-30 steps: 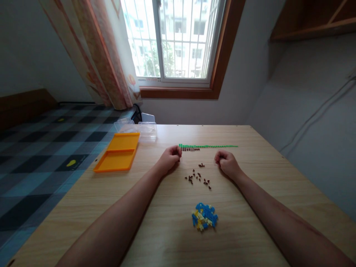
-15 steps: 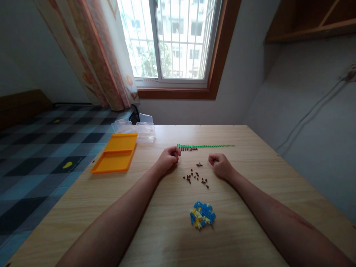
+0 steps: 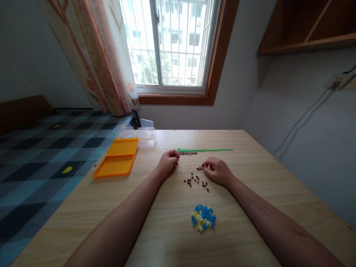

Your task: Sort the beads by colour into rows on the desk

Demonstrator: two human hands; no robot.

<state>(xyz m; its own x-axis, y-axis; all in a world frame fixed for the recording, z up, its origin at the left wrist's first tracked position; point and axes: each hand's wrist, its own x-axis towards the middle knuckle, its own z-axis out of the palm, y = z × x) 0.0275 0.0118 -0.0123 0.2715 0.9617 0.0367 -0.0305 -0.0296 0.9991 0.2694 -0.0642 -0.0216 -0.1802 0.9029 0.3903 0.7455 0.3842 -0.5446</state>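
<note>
My left hand [image 3: 168, 162] rests on the table with its fingers curled in, beside the left end of a row of green toy bricks [image 3: 204, 150] and a shorter row of brown bricks [image 3: 187, 153]. Nothing shows in its fingers. My right hand [image 3: 217, 170] is lowered to the table, thumb and forefinger pinched at the right end of a few small brown bricks [image 3: 198, 168]. Its fingertips partly cover the piece they touch. More loose brown bricks [image 3: 195, 181] lie scattered between my forearms.
A pile of blue, yellow and cream bricks [image 3: 204, 217] lies nearer to me. To the left stand an orange two-part tray [image 3: 114, 165] and clear plastic boxes [image 3: 146, 136]. A checked bed [image 3: 36, 174] adjoins the table's left side. Beyond the table is a window [image 3: 180, 44].
My right hand has moved left to the brown bricks, and its fist has loosened into a pinch. The left hand stays in place. The camera view has tilted slightly upward.
</note>
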